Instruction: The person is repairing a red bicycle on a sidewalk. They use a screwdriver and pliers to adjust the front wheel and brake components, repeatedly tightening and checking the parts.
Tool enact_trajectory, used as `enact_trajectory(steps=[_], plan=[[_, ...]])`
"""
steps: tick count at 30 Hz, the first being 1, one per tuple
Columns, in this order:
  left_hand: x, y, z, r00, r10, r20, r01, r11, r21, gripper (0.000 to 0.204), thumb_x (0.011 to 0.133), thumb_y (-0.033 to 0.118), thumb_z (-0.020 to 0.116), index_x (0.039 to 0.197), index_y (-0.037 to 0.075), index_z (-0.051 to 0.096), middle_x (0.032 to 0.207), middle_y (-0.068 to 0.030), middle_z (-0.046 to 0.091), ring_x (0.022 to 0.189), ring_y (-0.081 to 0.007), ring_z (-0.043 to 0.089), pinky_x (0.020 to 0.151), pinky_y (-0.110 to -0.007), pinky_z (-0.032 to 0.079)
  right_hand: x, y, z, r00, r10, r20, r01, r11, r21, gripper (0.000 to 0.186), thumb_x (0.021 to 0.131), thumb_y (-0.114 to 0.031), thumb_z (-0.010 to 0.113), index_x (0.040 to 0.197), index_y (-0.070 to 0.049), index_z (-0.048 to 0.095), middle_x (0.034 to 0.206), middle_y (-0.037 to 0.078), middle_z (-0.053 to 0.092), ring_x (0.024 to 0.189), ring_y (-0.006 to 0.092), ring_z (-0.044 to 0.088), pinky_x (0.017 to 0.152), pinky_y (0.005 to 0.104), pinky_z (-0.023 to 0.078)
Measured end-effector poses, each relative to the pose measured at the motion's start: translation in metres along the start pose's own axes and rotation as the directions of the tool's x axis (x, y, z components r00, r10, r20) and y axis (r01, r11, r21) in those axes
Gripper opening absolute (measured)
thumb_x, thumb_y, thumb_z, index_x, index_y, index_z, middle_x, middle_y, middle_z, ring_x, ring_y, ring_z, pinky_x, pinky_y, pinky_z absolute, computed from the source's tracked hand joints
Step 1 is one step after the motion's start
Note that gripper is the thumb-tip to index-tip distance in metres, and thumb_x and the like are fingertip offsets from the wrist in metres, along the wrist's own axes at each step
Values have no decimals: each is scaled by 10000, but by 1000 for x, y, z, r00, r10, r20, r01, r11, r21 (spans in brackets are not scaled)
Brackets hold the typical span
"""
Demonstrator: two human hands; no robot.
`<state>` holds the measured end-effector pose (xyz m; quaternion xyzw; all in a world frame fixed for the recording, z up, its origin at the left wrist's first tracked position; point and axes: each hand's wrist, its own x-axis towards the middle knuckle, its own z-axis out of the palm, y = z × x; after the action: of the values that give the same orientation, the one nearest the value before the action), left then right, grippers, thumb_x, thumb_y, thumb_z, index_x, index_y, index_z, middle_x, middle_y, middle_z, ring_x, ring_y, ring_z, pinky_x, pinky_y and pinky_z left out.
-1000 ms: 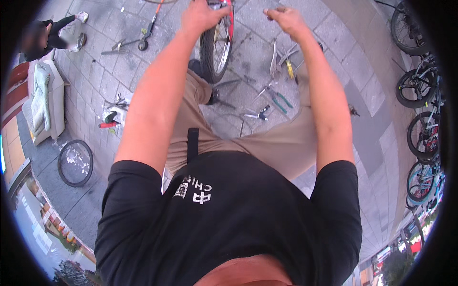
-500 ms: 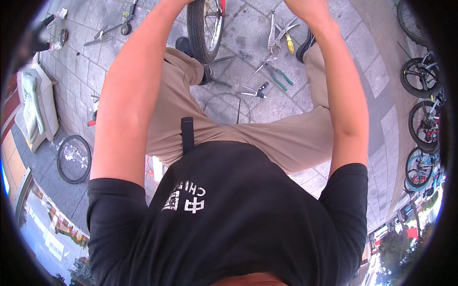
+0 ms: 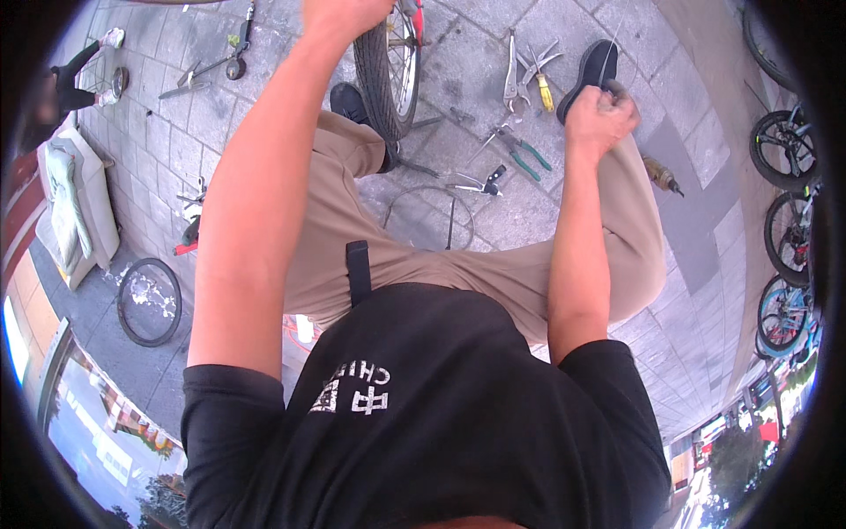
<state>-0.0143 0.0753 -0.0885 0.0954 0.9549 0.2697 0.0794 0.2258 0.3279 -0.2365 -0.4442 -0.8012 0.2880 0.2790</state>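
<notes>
My left hand (image 3: 342,19) is at the top edge beside the upright bicycle wheel (image 3: 374,79) with its black tyre. Its fingers are partly cut off by the frame, so its grip is hidden. My right hand (image 3: 601,122) is above my right knee, near my black shoe (image 3: 585,72). Its fingers are closed on a thin metal rod (image 3: 610,55) that points away from me; its exact kind is unclear. Between my feet lie locking pliers (image 3: 511,78), a yellow-handled screwdriver (image 3: 545,92), green-handled pliers (image 3: 527,155) and a black brake lever (image 3: 493,182).
A looped cable (image 3: 451,225) lies on the paving near me. A power-tool-like object (image 3: 663,176) rests beyond my right knee. At left are a loose tyre (image 3: 150,301), a cushioned seat (image 3: 75,207) and another person (image 3: 75,88). Parked bicycles (image 3: 784,238) line the right side.
My right hand has come down from the top edge toward my right knee and now shows the thin rod. My left hand shows more fully, and the whole view has shifted slightly.
</notes>
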Motion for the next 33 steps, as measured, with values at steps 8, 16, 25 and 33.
enact_trajectory(steps=[8,16,25,33], plan=[[7,-8,-7,990,-117,73,106,984,142,1047,730,633,835,1459,-25,472,1315,-294,662,1226,-459,660,1051,-501,525,-93,33,-2,456,657,600,-20,681,-732,766,829,-337,682,1494,-6,494,1474,385,497,1367,528,539,1132,557,468],[0,2,-4,989,-145,40,141,986,93,1101,736,522,851,1560,-5,343,1358,-336,583,1198,-503,651,1030,-524,539,-152,89,62,-108,-106,989,923,360,139,204,944,-189,620,1076,-154,771,1189,75,702,1160,276,646,961,426,509],[-3,-9,5,988,-131,81,124,988,94,1055,791,553,826,1537,-38,373,1447,-326,541,1253,-486,618,1025,-508,536,-171,176,112,-119,-688,715,970,71,230,164,858,-203,639,949,-111,740,976,102,698,968,293,670,862,464,512],[-10,14,-20,963,-252,100,244,966,83,1028,776,586,838,1536,70,378,1360,-283,619,1201,-480,657,992,-534,540,-131,119,94,-618,-276,736,781,-105,616,205,959,-249,597,1007,-165,778,1091,23,714,1088,231,666,894,416,498]])
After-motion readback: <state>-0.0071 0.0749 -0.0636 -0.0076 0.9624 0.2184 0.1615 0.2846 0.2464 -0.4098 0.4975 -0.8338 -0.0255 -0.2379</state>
